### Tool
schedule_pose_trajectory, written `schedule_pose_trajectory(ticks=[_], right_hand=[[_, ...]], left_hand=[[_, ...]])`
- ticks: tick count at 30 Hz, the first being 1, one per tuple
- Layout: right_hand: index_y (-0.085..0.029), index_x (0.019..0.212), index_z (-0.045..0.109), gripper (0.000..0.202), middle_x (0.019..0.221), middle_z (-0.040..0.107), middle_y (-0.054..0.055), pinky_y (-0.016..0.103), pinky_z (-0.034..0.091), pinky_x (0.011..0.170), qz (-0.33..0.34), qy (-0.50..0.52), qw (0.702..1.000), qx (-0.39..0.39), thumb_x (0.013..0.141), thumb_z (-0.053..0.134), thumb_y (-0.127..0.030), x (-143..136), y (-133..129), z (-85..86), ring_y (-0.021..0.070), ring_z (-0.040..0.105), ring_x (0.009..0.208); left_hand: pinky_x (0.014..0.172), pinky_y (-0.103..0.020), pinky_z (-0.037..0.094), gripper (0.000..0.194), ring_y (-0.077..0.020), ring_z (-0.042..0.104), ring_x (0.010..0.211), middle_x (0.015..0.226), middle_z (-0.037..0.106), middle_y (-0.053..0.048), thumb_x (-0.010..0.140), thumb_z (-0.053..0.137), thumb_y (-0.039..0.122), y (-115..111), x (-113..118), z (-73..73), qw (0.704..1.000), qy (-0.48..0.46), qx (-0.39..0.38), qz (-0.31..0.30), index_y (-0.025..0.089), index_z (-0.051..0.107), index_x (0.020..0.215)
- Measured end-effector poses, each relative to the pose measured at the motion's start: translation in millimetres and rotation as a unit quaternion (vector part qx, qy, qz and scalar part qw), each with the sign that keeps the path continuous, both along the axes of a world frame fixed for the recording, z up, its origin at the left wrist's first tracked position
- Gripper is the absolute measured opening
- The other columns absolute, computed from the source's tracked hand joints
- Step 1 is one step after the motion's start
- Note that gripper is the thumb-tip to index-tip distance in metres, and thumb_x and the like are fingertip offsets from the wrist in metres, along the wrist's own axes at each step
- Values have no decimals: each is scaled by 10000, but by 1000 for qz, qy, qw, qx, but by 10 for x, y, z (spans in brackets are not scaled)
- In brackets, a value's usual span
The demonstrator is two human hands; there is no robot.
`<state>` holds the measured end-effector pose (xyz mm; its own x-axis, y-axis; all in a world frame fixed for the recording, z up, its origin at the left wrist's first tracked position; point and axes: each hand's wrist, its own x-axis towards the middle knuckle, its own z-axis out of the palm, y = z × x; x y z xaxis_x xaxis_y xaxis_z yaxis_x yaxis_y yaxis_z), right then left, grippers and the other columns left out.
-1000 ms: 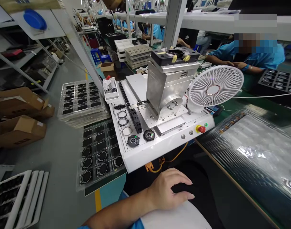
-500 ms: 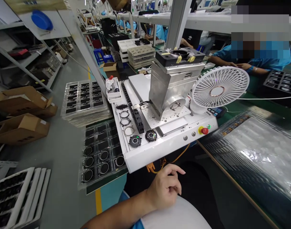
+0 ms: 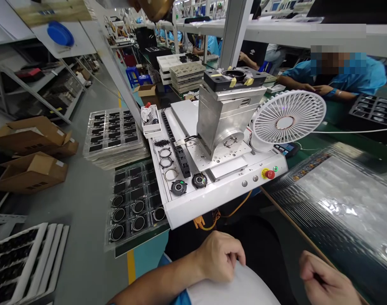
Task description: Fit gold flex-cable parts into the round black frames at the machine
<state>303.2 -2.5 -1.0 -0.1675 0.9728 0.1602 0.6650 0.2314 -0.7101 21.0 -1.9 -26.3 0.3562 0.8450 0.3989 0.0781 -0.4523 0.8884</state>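
**Two hands low, both curled, by the white garment at my lap**

Two hands sit at the bottom of the view, below the front edge of the white machine base. My left hand is curled into a loose fist, its fingertips pressed onto the white garment over my lap; whether it pinches the cloth or only rests on it I cannot tell. My right hand is at the lower right, fingers folded inward, partly cut off by the frame edge; I cannot tell whether it holds anything. The two hands are well apart.

On the machine base, near its front edge, lie two round watch bodies, side by side and just beside a black cable chain. Behind them three thin metal rings lie in a row. A metal fixture block stands on the base, with a red stop button to its front right and a white fan just beside it. Left of the base, a black tray holds round parts in its near compartments. To the right lie clear plastic trays. A person in a blue shirt sits across the bench.
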Motion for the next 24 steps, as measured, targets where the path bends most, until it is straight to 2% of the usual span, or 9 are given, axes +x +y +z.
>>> schedule_pose_trajectory(ticks=[3, 5, 7, 10, 15, 17, 19, 22, 24], right_hand=[[-267, 665, 615, 145, 701, 647, 18, 308, 557, 564, 28, 18, 999, 10, 757, 543, -180, -157, 39, -136, 231, 667, 618], [-274, 818, 718, 154, 933, 737, 50, 322, 612, 677, 20, 24, 999, 21, 814, 574, -220, -231, 61, -215, 268, 741, 837], [-274, 920, 751, 221, 1102, 740, 66, 304, 623, 669, 6, 24, 999, 23, 819, 564, -215, -274, 79, -270, 279, 743, 976], [-260, 907, 750, 269, 1157, 724, 69, 260, 590, 566, -16, 17, 999, 25, 771, 532, -185, -294, 109, -301, 278, 733, 1023], [-233, 865, 724, 187, 1096, 730, 68, 249, 597, 599, -26, 53, 998, 37, 792, 552, -240, -305, 185, -311, 256, 741, 926], [-230, 916, 727, 181, 1081, 735, 66, 242, 603, 606, -20, 71, 997, 23, 822, 582, -285, -313, 223, -337, 245, 744, 888], [-229, 965, 732, 199, 1065, 740, 63, 235, 611, 628, -8, 80, 997, 3, 843, 611, -330, -324, 264, -381, 241, 744, 876], [-227, 990, 739, 225, 1036, 744, 63, 223, 618, 657, 17, 93, 995, -26, 864, 633, -381, -350, 325, -472, 231, 745, 848], [-226, 978, 744, 230, 1020, 745, 65, 216, 617, 655, 37, 105, 993, -38, 871, 642, -402, -377, 355, -529, 223, 744, 818]], left_hand=[[442, -256, 409, 219, -143, 541, 446, 475, 570, 21, 527, 486, 12, -33, 1, -38, 1000, 13, 24, -5, 226, 534, 513], [476, -262, 440, 243, -147, 559, 471, 501, 595, 10, 566, 485, -8, -23, -44, 44, 999, 2, 42, 34, 218, 574, 552], [555, -281, 502, 284, -166, 616, 559, 596, 657, -18, 620, 497, -29, -11, -137, 168, 996, 16, 63, 62, 197, 659, 675], [656, -298, 552, 341, -190, 684, 748, 867, 716, -84, 688, 508, -58, -51, -361, 319, 991, 65, 78, 92, 175, 712, 829], [632, -256, 506, 364, -138, 623, 785, 1058, 612, -82, 746, 472, -115, -259, -879, 445, 963, 107, 111, 220, 185, 673, 699], [643, -270, 498, 342, -127, 595, 765, 1102, 599, -72, 759, 494, -98, -315, -1156, 522, 937, 130, 128, 297, 185, 649, 647], [652, -288, 504, 307, -126, 588, 738, 1122, 609, -73, 799, 521, -42, -337, -1505, 612, 896, 170, 117, 392, 190, 653, 647], [717, -342, 556, 220, -196, 653, 842, 1206, 653, -113, 888, 544, 140, -344, -2117, 714, 820, 283, -9, 497, 208, 744, 948], [897, -436, 566, 334, -306, 645, 1122, 1326, 659, -154, 921, 560, 326, -361, -2490, 727, 770, 386, -116, 495, 188, 718, 1181]])
